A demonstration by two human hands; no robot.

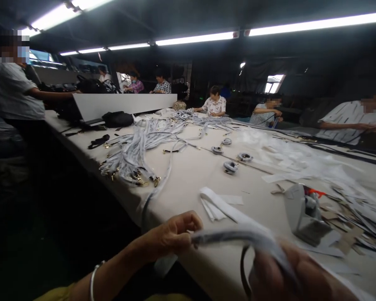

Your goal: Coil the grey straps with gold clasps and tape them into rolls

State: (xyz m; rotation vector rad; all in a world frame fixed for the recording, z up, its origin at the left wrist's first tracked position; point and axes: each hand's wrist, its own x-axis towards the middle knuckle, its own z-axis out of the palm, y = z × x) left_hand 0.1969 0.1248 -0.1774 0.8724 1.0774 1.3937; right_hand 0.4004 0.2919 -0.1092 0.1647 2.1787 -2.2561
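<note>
A dark strap (228, 236) wrapped in thin whitish film stretches between my hands, above the near edge of the table. My left hand (177, 232) pinches one end of it between thumb and fingers. Further along, my right hand (288, 269), blurred at the lower right, has its fingers closed round the wrapped strap. Below the strap a narrow dark loop (245, 271) hangs beside the right hand. Folded white strips (219, 205) lie just beyond, partly behind the strap.
On the table (188, 188) lie a heap of wrapped straps with gold-coloured clasps (141, 146) and several coiled ones (230, 167). A tape dispenser (303, 213) stands at right beside scraps (347, 234) and white sheets (275, 150). Several people work around the table, one standing at left (12, 92).
</note>
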